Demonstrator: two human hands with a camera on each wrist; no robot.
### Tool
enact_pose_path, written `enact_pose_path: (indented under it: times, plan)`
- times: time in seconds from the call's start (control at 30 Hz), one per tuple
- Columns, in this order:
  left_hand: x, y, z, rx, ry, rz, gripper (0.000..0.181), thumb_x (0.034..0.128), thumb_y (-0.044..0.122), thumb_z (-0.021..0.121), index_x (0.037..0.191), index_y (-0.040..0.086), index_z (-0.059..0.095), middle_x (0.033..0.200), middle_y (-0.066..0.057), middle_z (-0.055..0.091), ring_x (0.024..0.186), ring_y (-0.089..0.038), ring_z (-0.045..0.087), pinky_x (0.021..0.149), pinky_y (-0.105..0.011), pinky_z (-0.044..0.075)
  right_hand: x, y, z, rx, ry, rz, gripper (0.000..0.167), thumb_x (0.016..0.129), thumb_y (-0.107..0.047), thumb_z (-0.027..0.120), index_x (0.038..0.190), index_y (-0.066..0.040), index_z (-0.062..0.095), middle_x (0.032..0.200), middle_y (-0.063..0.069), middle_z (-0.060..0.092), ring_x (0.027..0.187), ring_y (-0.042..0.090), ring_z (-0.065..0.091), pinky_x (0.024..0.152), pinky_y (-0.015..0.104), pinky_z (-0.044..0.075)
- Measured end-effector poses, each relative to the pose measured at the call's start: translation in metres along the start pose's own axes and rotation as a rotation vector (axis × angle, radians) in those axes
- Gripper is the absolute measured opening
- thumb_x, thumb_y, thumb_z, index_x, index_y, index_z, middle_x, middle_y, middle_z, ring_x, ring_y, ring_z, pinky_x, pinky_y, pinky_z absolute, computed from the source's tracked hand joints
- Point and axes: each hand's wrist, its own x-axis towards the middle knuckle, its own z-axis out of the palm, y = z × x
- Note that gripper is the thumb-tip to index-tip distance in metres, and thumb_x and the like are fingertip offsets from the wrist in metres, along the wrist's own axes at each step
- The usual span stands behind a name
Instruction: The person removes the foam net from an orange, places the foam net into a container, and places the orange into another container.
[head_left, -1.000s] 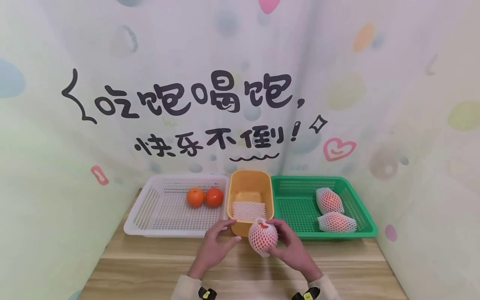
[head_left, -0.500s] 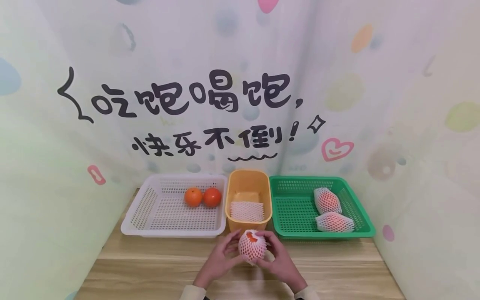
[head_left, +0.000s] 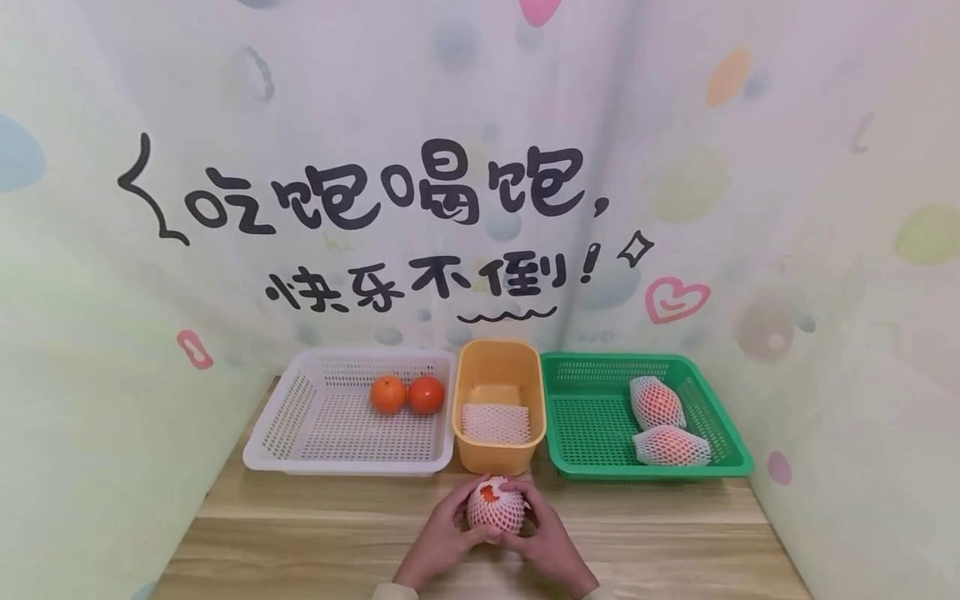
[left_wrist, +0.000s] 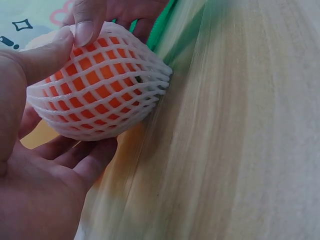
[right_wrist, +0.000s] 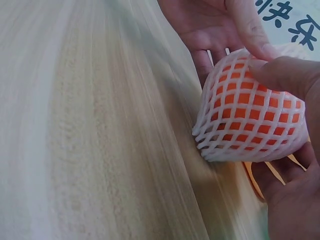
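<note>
Both hands hold one round orange-red fruit [left_wrist: 95, 82] in a white foam net sleeve, just in front of the yellow bin. My left hand [head_left: 445, 537] grips its left side, thumb on the near face and fingers curled beneath in the left wrist view. On the other side my right hand [head_left: 550, 542] grips it, thumb [right_wrist: 280, 75] pressed on the netting. The two thumbs meet close together. At the top of the sleeve, in the head view, bare orange skin shows through an opening. The netting tapers to a gathered end [right_wrist: 200, 145] near the wooden table. The fruit's exact kind is unclear.
The yellow bin [head_left: 498, 458] holds flat foam net sleeves [head_left: 495, 423]. Left of it, a white basket [head_left: 348, 467] holds an orange fruit [head_left: 387, 394] and a red tomato-like fruit [head_left: 426, 394]. A green basket [head_left: 592, 417] at right holds two netted fruits [head_left: 658, 404]. A printed curtain stands behind.
The netted fruit has come down and left, nearer to me and away from the bin's front. My left hand, first apart from it, now grips it together with the right.
</note>
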Motion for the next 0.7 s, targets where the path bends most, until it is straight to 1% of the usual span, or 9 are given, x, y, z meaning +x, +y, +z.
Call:
enact_pose_path:
  times: [0.07, 0.13, 0.23, 0.3, 0.33, 0.47, 0.57, 0.63, 0.7]
  plan:
    - [0.000, -0.001, 0.000, 0.008, 0.013, 0.004, 0.077, 0.0847, 0.040, 0.082, 0.151, 0.021, 0.049, 0.151, -0.004, 0.054, 0.137, -0.024, 0.052, 0.108, -0.024, 0.046, 0.000, -0.002, 0.001, -0.011, 0.013, 0.007, 0.066, 0.080, -0.027, 0.088, 0.137, -0.024, 0.054, 0.153, 0.003, 0.051, 0.139, 0.017, 0.049, 0.112, 0.029, 0.044]
    - [0.000, -0.001, 0.000, 0.010, 0.021, 0.013, 0.073, 0.0847, 0.039, 0.082, 0.149, 0.021, 0.052, 0.149, -0.005, 0.055, 0.136, -0.021, 0.053, 0.108, -0.022, 0.046, 0.000, -0.003, 0.001, -0.018, 0.019, 0.009, 0.070, 0.081, -0.028, 0.087, 0.141, -0.023, 0.052, 0.154, 0.003, 0.050, 0.142, 0.021, 0.047, 0.113, 0.031, 0.043]
    - [0.000, -0.001, 0.000, 0.000, 0.032, 0.033, 0.067, 0.0848, 0.036, 0.083, 0.144, 0.019, 0.056, 0.146, -0.007, 0.057, 0.132, -0.017, 0.055, 0.106, -0.021, 0.048, 0.001, -0.005, 0.001, -0.016, 0.022, 0.009, 0.078, 0.081, -0.029, 0.087, 0.148, -0.020, 0.047, 0.156, 0.005, 0.049, 0.146, 0.026, 0.043, 0.115, 0.033, 0.042]
    - [0.001, 0.000, 0.000, -0.012, 0.038, 0.056, 0.063, 0.0844, 0.032, 0.083, 0.141, 0.017, 0.059, 0.144, -0.009, 0.058, 0.131, -0.015, 0.057, 0.106, -0.021, 0.049, 0.000, -0.005, 0.001, -0.029, 0.024, -0.003, 0.080, 0.082, -0.029, 0.086, 0.150, -0.016, 0.046, 0.157, 0.008, 0.048, 0.145, 0.029, 0.044, 0.114, 0.035, 0.044]
    - [0.001, 0.001, 0.000, -0.016, 0.044, 0.065, 0.061, 0.0841, 0.031, 0.083, 0.139, 0.017, 0.061, 0.144, -0.010, 0.059, 0.130, -0.015, 0.057, 0.106, -0.021, 0.049, 0.000, -0.005, 0.001, -0.037, 0.026, 0.000, 0.080, 0.082, -0.029, 0.086, 0.150, -0.016, 0.047, 0.157, 0.007, 0.048, 0.144, 0.029, 0.045, 0.114, 0.034, 0.044]
    - [0.002, 0.000, -0.001, -0.005, 0.084, 0.092, 0.056, 0.0810, 0.032, 0.084, 0.132, 0.018, 0.068, 0.140, -0.008, 0.063, 0.129, -0.018, 0.059, 0.106, -0.022, 0.050, 0.000, -0.006, 0.001, -0.081, 0.049, -0.013, 0.071, 0.081, -0.029, 0.086, 0.145, -0.018, 0.056, 0.155, 0.008, 0.052, 0.138, 0.032, 0.053, 0.110, 0.038, 0.049]
    - [0.003, 0.000, -0.002, 0.028, 0.127, 0.104, 0.054, 0.0788, 0.035, 0.085, 0.128, 0.019, 0.072, 0.135, -0.005, 0.067, 0.126, -0.020, 0.062, 0.101, -0.022, 0.053, 0.001, -0.009, 0.000, -0.095, 0.066, -0.009, 0.059, 0.080, -0.032, 0.086, 0.135, -0.023, 0.066, 0.150, 0.002, 0.058, 0.138, 0.031, 0.054, 0.113, 0.042, 0.047]
    - [0.003, 0.000, -0.004, 0.054, 0.150, 0.113, 0.051, 0.0779, 0.037, 0.086, 0.124, 0.019, 0.074, 0.132, -0.004, 0.069, 0.124, -0.021, 0.063, 0.098, -0.022, 0.054, 0.001, -0.010, -0.002, -0.106, 0.077, -0.005, 0.052, 0.079, -0.033, 0.087, 0.128, -0.027, 0.071, 0.145, -0.004, 0.062, 0.140, 0.028, 0.054, 0.117, 0.046, 0.042]
    - [0.004, 0.001, -0.005, 0.077, 0.168, 0.120, 0.048, 0.0779, 0.037, 0.086, 0.121, 0.018, 0.076, 0.129, -0.002, 0.071, 0.121, -0.021, 0.065, 0.094, -0.022, 0.055, 0.001, -0.012, -0.003, -0.135, 0.092, -0.016, 0.047, 0.077, -0.032, 0.087, 0.122, -0.028, 0.074, 0.140, -0.008, 0.066, 0.138, 0.025, 0.056, 0.119, 0.049, 0.039]
